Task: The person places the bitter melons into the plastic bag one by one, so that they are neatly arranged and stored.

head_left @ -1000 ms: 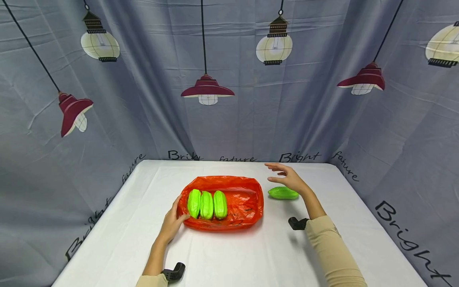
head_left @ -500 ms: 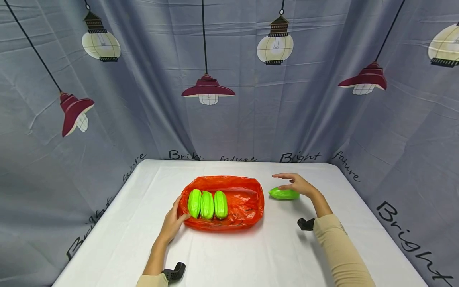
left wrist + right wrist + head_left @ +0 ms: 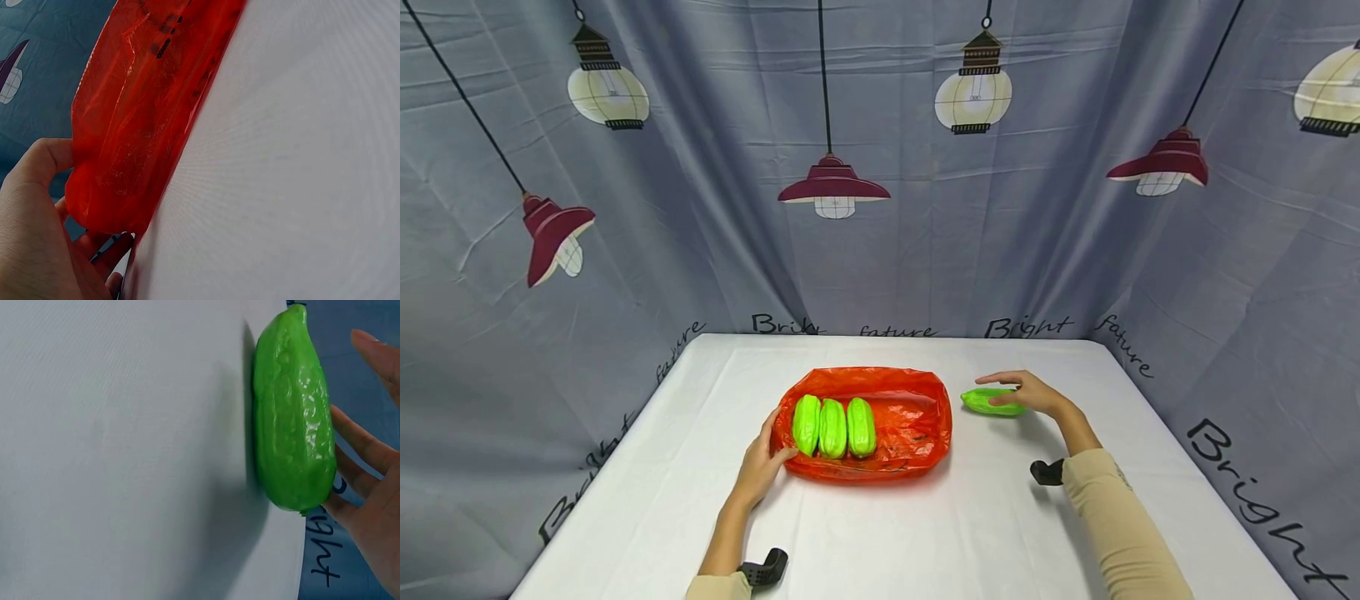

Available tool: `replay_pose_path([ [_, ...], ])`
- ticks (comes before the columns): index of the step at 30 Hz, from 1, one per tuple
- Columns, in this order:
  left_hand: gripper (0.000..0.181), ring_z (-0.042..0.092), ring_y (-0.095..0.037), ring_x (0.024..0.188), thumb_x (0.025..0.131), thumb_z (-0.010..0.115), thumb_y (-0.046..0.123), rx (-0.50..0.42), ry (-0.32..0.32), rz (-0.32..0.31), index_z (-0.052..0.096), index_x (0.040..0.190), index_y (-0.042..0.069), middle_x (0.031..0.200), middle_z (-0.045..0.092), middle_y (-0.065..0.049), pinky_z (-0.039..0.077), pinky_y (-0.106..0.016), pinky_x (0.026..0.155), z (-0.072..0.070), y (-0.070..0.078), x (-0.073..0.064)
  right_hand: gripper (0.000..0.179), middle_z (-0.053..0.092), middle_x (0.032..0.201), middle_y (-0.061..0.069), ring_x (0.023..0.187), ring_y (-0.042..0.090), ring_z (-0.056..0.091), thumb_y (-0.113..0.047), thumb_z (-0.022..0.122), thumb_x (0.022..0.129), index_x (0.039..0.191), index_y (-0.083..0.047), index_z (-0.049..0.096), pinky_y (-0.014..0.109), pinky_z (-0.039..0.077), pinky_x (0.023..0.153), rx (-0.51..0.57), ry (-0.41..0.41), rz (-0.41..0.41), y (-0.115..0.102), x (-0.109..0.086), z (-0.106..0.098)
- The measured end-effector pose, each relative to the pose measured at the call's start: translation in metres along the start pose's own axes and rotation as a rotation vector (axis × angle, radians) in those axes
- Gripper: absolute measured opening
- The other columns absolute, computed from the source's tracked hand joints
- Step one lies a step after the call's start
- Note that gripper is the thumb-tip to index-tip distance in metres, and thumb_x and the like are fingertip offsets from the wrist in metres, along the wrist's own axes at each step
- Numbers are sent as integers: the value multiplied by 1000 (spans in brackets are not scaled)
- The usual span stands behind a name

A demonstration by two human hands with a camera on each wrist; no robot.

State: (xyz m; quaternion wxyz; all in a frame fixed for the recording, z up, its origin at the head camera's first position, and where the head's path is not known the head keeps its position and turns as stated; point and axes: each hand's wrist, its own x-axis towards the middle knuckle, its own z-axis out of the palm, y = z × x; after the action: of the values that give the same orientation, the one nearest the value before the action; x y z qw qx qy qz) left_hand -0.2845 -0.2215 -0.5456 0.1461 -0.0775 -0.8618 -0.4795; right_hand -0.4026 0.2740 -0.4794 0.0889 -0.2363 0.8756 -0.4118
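Observation:
A red plastic bag [image 3: 912,421], its mouth spread wide, sits mid-table with three bright green bitter melons [image 3: 832,429] side by side in its left half. My left hand [image 3: 756,472] holds the bag's left end, thumb over the rim and fingers along the outside; the left wrist view shows the bag's side [image 3: 131,137] between thumb and fingers. To the right of the bag a single bitter melon [image 3: 292,419] lies on the table. My right hand [image 3: 1037,395] is over it, thumb on the near side and fingers extended on the far side, not closed round it.
The white-covered table [image 3: 880,542] ends at a grey-blue curtain [image 3: 880,267] printed with lamps and lettering. Dark camera mounts [image 3: 764,568] sit at both wrists. The bag's right half shows bare red plastic.
My right hand has moved right and down onto the lone bitter melon, its thumb now in front of it. The left hand and the bag stay where they were.

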Motion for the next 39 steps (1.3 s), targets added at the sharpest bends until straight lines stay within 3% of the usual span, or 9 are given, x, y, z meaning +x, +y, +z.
replay_pose_path([
  [8, 77, 40, -41, 122, 78, 64, 17, 4, 3, 5, 27, 145, 15, 135, 43, -25, 28, -57, 99, -1, 0, 0, 43, 55, 127, 13, 120, 35, 44, -17, 70, 80, 122, -8, 62, 55, 30, 98, 20, -37, -27, 8, -4, 2],
  [15, 76, 40, -41, 123, 78, 63, 16, 1, 1, 11, 27, 145, 14, 135, 43, -25, 28, -57, 99, 0, 0, 1, 45, 49, 132, 15, 118, 32, 42, -15, 70, 79, 123, -13, 62, 47, 32, 94, 12, -29, 58, 15, -9, 10],
  [26, 75, 40, -41, 122, 79, 63, 17, 2, 1, 10, 28, 145, 14, 135, 43, -25, 29, -57, 99, 0, 0, -1, 60, 40, 139, 20, 120, 36, 38, -14, 70, 78, 134, -14, 50, 55, 29, 96, 3, 24, 75, 14, -16, 15],
  [35, 75, 40, -41, 122, 79, 63, 17, 11, 2, 13, 27, 145, 13, 135, 43, -24, 28, -56, 100, 1, -2, 0, 73, 35, 141, 23, 118, 37, 39, -17, 72, 78, 142, -14, 38, 52, 32, 93, 42, 72, 59, 0, -21, 22],
  [39, 76, 40, -41, 123, 79, 63, 17, 11, -3, 8, 27, 145, 13, 136, 42, -24, 28, -57, 100, 1, -2, 1, 74, 37, 137, 26, 115, 38, 42, -12, 72, 78, 142, -9, 35, 49, 36, 90, 86, 91, 13, -18, -23, 24],
])
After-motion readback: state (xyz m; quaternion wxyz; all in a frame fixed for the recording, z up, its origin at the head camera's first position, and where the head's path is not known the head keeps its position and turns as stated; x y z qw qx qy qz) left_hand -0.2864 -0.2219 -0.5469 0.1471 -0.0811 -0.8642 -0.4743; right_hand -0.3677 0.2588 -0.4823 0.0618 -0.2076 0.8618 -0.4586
